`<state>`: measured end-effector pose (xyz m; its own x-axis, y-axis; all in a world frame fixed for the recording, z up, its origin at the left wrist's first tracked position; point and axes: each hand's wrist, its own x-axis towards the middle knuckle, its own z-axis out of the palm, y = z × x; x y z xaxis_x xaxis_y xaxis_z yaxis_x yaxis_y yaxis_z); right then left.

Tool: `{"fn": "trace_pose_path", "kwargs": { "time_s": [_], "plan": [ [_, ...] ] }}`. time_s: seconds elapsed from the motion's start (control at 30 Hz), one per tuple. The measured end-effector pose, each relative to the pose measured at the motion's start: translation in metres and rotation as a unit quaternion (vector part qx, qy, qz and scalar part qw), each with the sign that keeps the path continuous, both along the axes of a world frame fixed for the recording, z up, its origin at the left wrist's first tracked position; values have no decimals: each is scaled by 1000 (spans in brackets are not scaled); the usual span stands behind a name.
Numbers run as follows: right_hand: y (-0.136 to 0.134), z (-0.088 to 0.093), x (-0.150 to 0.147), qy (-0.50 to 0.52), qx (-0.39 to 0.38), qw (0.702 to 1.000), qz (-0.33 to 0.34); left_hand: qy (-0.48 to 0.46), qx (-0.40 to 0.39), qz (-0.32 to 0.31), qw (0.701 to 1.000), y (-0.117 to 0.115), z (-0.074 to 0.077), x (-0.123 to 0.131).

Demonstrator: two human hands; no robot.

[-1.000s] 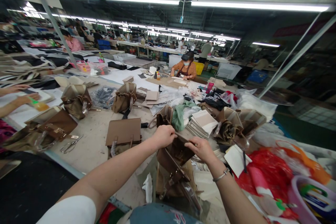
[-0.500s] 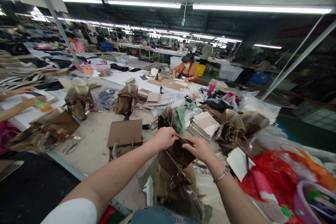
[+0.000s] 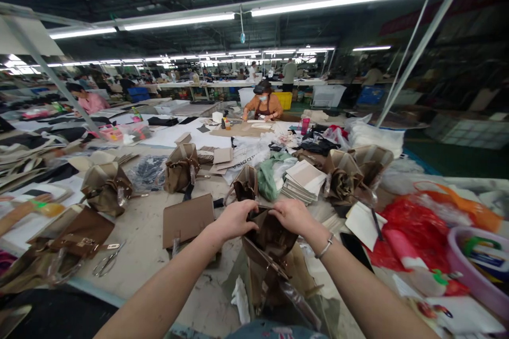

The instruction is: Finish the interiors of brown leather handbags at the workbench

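A brown handbag (image 3: 274, 238) stands in front of me at the table's near edge, its mouth facing up. My left hand (image 3: 237, 218) pinches the left part of its upper rim. On the right part of that rim, my right hand (image 3: 292, 216) grips with the thumb and bent fingers. A plastic-wrapped strap or handle hangs down the bag's near side. Just beyond my hands sits a smaller-looking brown bag (image 3: 245, 184). To the left lies a bag with a flat brown flap (image 3: 189, 218).
More brown bags (image 3: 181, 168) stand across the table. Scissors (image 3: 108, 260) lie at left, near a co-worker's arm (image 3: 16, 218). A stack of beige panels (image 3: 304, 180), red plastic (image 3: 413, 243) and a purple basin (image 3: 457, 254) are at right. Another person (image 3: 263, 106) sits opposite.
My hands have moved apart along the bag's rim, and its mouth now shows wider. The view has turned slightly to the right.
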<state>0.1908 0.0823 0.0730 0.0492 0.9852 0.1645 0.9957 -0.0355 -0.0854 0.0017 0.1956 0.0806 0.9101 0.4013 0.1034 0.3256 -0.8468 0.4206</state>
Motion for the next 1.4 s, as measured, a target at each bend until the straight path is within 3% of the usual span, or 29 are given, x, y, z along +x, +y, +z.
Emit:
{"fn": "trace_pose_path", "kwargs": {
  "time_s": [0.27, 0.67, 1.13, 1.4],
  "plan": [
    [-31, -4, 8, 32, 4, 999, -28, -11, -50, -134, 990, 5, 6, 10],
    [-41, -9, 8, 40, 35, 998, -42, -109, -38, -6, 993, -9, -5, 31],
    [-41, -1, 10, 46, -27, 997, -64, -116, -46, 54, 991, -13, -12, 42],
    [-33, 2, 11, 54, -15, 998, -42, -97, -27, 61, 993, -12, -12, 43]
  ]
}}
